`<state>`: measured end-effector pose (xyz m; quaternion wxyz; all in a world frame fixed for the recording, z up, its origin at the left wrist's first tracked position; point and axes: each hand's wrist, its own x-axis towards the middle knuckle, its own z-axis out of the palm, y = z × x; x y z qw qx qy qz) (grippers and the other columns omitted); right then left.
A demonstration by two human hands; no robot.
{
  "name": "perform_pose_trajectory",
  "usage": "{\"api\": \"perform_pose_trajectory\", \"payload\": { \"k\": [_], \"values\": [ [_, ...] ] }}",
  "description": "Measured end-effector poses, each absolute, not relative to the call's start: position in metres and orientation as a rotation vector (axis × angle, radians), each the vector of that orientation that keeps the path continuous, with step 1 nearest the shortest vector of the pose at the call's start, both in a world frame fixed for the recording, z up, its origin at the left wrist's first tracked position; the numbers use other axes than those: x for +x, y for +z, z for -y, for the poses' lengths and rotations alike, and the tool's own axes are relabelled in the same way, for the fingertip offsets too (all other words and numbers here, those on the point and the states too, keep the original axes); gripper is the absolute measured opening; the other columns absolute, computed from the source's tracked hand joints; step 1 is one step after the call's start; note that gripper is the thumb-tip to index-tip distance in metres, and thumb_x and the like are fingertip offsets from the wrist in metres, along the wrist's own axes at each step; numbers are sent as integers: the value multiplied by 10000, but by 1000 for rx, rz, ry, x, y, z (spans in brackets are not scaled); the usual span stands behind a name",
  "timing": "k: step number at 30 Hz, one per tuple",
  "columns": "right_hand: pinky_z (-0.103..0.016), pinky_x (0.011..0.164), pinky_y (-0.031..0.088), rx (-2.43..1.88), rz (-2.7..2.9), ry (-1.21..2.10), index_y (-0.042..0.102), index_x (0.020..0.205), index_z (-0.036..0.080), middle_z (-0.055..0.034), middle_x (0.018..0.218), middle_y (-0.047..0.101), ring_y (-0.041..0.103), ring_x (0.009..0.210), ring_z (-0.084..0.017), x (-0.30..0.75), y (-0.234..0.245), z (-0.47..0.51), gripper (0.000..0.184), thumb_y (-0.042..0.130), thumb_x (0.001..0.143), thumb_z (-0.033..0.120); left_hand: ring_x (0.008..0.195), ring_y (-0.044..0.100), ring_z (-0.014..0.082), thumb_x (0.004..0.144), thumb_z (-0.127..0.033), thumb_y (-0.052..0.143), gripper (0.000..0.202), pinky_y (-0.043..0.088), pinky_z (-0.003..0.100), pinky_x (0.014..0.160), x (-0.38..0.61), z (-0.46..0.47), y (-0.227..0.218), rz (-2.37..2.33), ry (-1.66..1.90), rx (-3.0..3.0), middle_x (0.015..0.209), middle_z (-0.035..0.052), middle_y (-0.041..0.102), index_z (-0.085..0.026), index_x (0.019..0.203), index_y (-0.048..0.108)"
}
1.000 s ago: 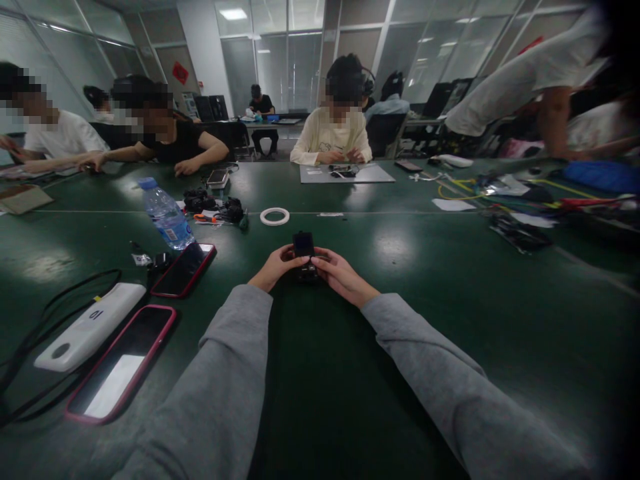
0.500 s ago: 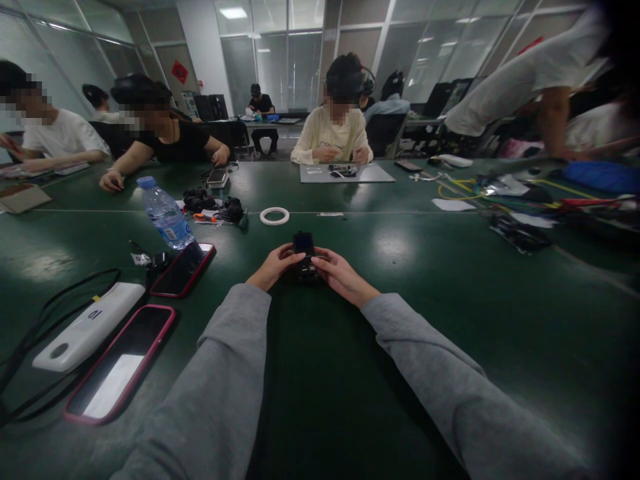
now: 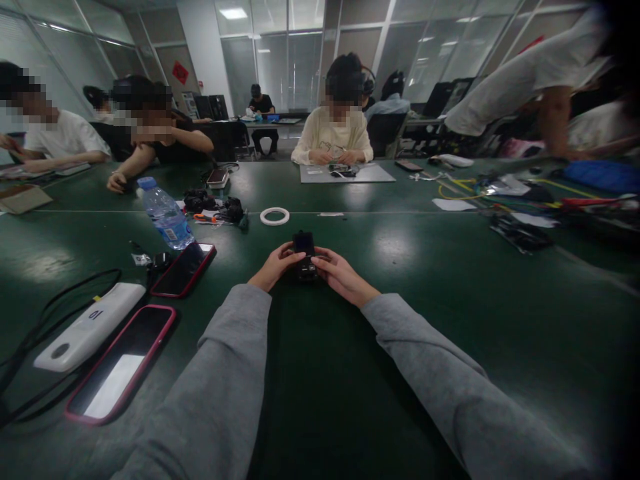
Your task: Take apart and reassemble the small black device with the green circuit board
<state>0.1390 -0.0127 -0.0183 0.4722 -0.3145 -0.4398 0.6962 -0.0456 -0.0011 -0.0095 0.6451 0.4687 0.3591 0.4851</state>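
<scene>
A small black device (image 3: 303,244) stands on the green table (image 3: 425,320) straight ahead of me. My left hand (image 3: 274,265) grips it from the left with curled fingers. My right hand (image 3: 340,275) holds it from the right, thumb and fingers closed against its side. Both forearms in grey sleeves rest on the table. The lower part of the device is hidden between my fingers.
To the left lie two phones in red cases (image 3: 120,363) (image 3: 183,269), a white power bank (image 3: 90,325) with a black cable, and a water bottle (image 3: 165,213). A white tape ring (image 3: 275,216) lies beyond the device. Other people work across the table; cables and tools clutter the right.
My hands and the device have stayed put. The person in black at the far left has shifted an arm along the table.
</scene>
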Motion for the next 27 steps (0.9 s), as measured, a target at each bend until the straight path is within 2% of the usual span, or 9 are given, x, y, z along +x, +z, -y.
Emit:
{"api": "perform_pose_trajectory", "payload": {
  "k": [16,27],
  "values": [
    [-201,805,507,-770,1067,1724,573,1137,211,-23,1050,612,600,917,-103,140,-20,12,472,779,715,257,969,612,184,663,-269,787,551,426,366,952,-46,-1,-11,-812,1094,1044,1083,97,644,-134,1155,578],
    [-182,776,512,-753,1036,1738,586,1109,210,-13,1004,621,604,883,-91,139,-15,14,443,781,712,235,986,610,191,674,-246,775,527,421,372,955,-47,-2,-13,-793,1104,1040,1074,95,645,-137,1153,584]
  ]
}}
